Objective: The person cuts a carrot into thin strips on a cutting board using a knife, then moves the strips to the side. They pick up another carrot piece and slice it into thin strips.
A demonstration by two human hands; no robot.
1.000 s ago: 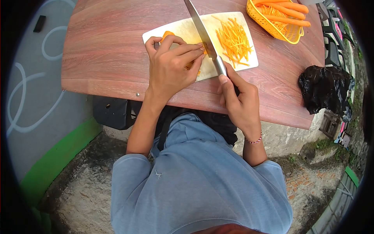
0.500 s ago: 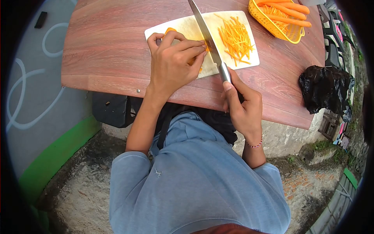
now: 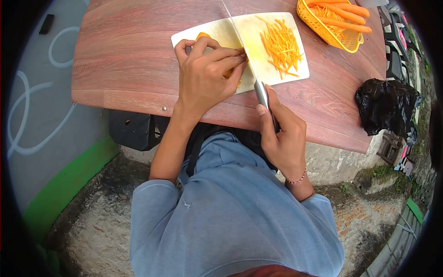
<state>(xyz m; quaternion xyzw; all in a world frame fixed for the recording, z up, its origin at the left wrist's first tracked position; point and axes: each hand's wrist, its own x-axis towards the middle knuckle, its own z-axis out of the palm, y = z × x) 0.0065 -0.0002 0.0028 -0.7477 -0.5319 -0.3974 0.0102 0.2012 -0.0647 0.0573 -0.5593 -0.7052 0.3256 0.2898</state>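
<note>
We close our right hand point(image 3: 282, 134) tightly around the handle of a long steel kitchen knife point(image 3: 251, 69), forefinger stretched along the near end of the blade, which runs away from us across the white plastic cutting board point(image 3: 258, 57) and stands edge-down on it. Our left hand point(image 3: 205, 76) is curled, fingertips pressed down together on a piece of orange carrot point(image 3: 201, 36), most of it hidden under the knuckles; the blade lies just to the right of those fingertips, touching or nearly touching them. The carrot piece sits on the left half of the board, peeking out at the far side of the hand. On the right half of the board lies a loose pile of thin orange carrot strips point(image 3: 280, 45), apart from the knife. The board rests on a reddish-brown wooden table point(image 3: 124, 60). At the far right corner of the table stands a yellow plastic basket point(image 3: 323, 28) holding whole peeled carrots point(image 3: 347, 16). Beyond the table's right edge, a crumpled black plastic bag point(image 3: 385, 108) is seen.
</note>
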